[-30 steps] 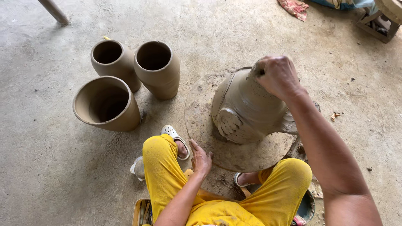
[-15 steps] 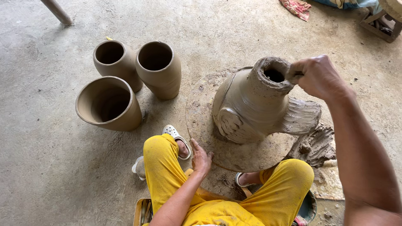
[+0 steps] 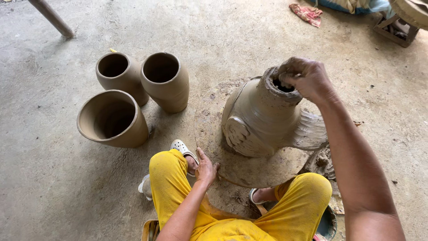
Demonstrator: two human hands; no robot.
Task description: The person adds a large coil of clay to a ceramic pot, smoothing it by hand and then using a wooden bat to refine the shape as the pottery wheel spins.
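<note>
A tall wet clay vessel with a wing-like relief on its side stands on a round clay-smeared disc on the floor between my knees. My right hand is closed over the far side of its thick open rim, fingers pinching the clay. My left hand lies flat on the disc's near left edge, beside my white sandal, holding nothing. My legs are in yellow trousers.
Three unfired clay pots stand to the left: a wide tilted one and two narrower upright ones. A clay lump lies right of the disc. A wooden pole, red cloth and wooden crate lie farther off.
My right hand went from covering the vessel's mouth out to the right of the rim, then came back onto the rim's far side. My left hand has stayed on the disc's edge.
</note>
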